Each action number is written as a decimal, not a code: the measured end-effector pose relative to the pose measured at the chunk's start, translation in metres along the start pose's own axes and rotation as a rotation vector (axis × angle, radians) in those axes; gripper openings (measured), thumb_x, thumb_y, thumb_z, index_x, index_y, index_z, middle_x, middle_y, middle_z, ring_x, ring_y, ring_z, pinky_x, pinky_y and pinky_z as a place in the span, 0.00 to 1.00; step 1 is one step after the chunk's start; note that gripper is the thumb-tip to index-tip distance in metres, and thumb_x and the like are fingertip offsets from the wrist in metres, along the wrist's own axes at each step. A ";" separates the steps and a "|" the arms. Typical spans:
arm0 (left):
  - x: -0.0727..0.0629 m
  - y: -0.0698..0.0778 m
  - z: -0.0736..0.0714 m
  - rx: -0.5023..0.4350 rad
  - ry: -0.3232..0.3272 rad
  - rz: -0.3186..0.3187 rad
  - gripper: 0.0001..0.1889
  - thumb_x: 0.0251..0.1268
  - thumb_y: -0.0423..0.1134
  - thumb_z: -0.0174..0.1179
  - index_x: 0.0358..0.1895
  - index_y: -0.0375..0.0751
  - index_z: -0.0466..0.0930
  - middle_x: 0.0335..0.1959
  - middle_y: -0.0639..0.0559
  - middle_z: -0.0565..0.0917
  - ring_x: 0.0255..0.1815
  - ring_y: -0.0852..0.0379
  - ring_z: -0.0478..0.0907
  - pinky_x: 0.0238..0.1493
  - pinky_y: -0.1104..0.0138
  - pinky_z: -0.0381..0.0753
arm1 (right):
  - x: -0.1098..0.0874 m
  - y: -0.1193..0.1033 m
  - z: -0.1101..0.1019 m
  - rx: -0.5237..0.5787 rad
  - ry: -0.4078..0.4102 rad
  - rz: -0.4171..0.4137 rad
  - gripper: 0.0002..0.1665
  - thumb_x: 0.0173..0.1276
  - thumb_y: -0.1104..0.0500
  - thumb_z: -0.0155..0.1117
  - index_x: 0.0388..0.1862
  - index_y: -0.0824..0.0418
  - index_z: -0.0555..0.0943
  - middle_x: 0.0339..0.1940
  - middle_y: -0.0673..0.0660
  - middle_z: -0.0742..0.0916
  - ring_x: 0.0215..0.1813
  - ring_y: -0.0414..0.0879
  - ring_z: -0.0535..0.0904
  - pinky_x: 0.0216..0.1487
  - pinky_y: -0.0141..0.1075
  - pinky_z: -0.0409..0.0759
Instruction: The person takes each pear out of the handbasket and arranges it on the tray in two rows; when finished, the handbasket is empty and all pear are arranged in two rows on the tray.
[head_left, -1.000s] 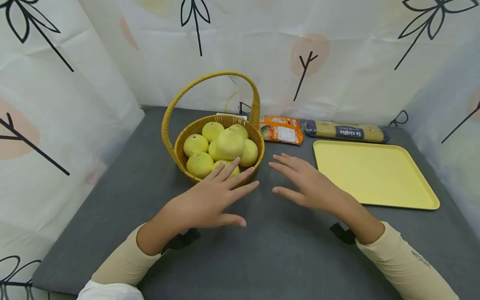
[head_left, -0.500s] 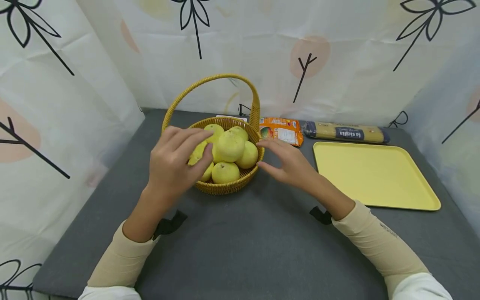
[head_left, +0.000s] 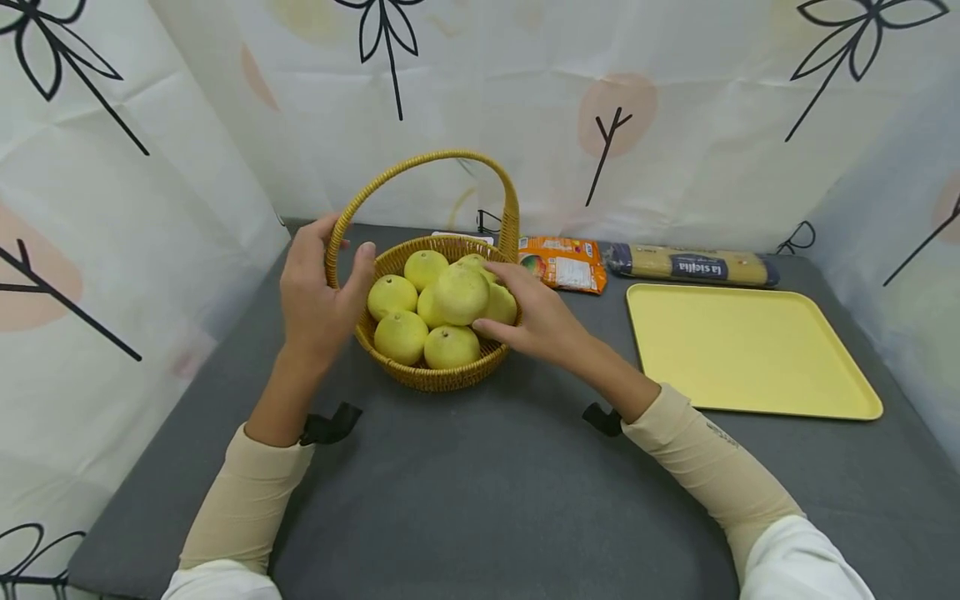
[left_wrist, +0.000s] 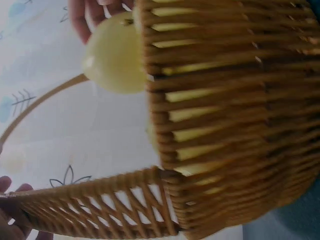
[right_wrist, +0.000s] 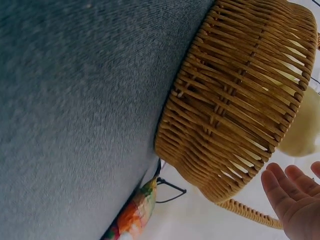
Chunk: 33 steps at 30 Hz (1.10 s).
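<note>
A golden wicker basket [head_left: 438,380] with a tall arched handle [head_left: 420,162] holds several round yellow-green fruits [head_left: 401,337]. My left hand [head_left: 313,292] grips the handle's lower left side, its fingers behind the handle and the thumb in front; the left wrist view shows fingertips around the handle's woven band [left_wrist: 95,205]. My right hand [head_left: 542,318] reaches over the basket's right rim, fingers and thumb apart, with the tips right at the uppermost fruit [head_left: 461,294]. From the right wrist, this hand's fingers look loosely bent, close below the top fruit [right_wrist: 302,125].
A yellow tray [head_left: 750,350] lies on the right of the grey table [head_left: 480,492]. Along the back are an orange packet [head_left: 562,262] and a long pack of spaghetti [head_left: 693,262]. A patterned white curtain [head_left: 525,100] hangs behind and at both sides.
My left hand has moved from in front of the basket up and left, onto the handle. My right hand has moved left, over the rim to the top fruit. The basket stays in place.
</note>
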<state>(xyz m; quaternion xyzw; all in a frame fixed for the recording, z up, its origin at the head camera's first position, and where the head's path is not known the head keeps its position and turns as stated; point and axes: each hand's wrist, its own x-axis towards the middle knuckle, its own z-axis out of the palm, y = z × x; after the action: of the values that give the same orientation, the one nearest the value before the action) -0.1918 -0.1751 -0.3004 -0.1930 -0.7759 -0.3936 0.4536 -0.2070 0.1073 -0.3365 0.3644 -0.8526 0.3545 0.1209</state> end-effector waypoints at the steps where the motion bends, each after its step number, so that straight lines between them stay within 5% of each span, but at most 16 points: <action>1: -0.001 -0.001 0.001 0.011 -0.005 -0.004 0.23 0.69 0.45 0.59 0.59 0.32 0.77 0.50 0.41 0.82 0.46 0.43 0.80 0.47 0.54 0.79 | 0.001 0.000 0.001 0.009 0.000 0.005 0.44 0.66 0.52 0.74 0.75 0.62 0.65 0.69 0.60 0.74 0.65 0.54 0.73 0.59 0.51 0.77; 9: -0.005 -0.009 0.007 0.077 -0.022 -0.011 0.15 0.76 0.39 0.53 0.55 0.31 0.75 0.35 0.41 0.85 0.29 0.48 0.82 0.30 0.60 0.78 | 0.006 0.003 0.009 0.059 0.000 0.015 0.45 0.64 0.54 0.75 0.76 0.64 0.64 0.66 0.61 0.76 0.61 0.55 0.76 0.59 0.50 0.78; 18: -0.021 -0.021 -0.002 0.040 -0.129 -0.051 0.15 0.77 0.38 0.51 0.56 0.30 0.73 0.35 0.41 0.85 0.24 0.51 0.77 0.25 0.74 0.70 | 0.008 0.001 0.012 0.046 -0.001 0.030 0.45 0.64 0.54 0.75 0.75 0.65 0.66 0.67 0.61 0.76 0.62 0.52 0.74 0.60 0.45 0.76; 27: -0.056 -0.039 -0.023 -0.034 -0.284 -0.064 0.23 0.63 0.31 0.68 0.59 0.30 0.73 0.38 0.45 0.85 0.35 0.51 0.83 0.42 0.78 0.78 | 0.008 0.004 0.014 0.088 0.024 0.035 0.46 0.63 0.54 0.76 0.75 0.65 0.65 0.68 0.61 0.75 0.63 0.52 0.74 0.62 0.46 0.75; 33: -0.071 -0.044 -0.025 -0.086 -0.277 -0.089 0.26 0.50 0.24 0.74 0.54 0.28 0.76 0.39 0.44 0.85 0.37 0.53 0.81 0.45 0.77 0.78 | 0.009 0.008 0.019 0.122 0.047 0.036 0.46 0.63 0.56 0.76 0.75 0.65 0.65 0.67 0.60 0.76 0.62 0.52 0.74 0.62 0.45 0.75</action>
<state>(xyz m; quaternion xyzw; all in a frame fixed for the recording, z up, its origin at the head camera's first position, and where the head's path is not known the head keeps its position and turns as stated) -0.1702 -0.2176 -0.3732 -0.2301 -0.8214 -0.4158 0.3154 -0.2180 0.0930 -0.3497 0.3473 -0.8327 0.4163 0.1124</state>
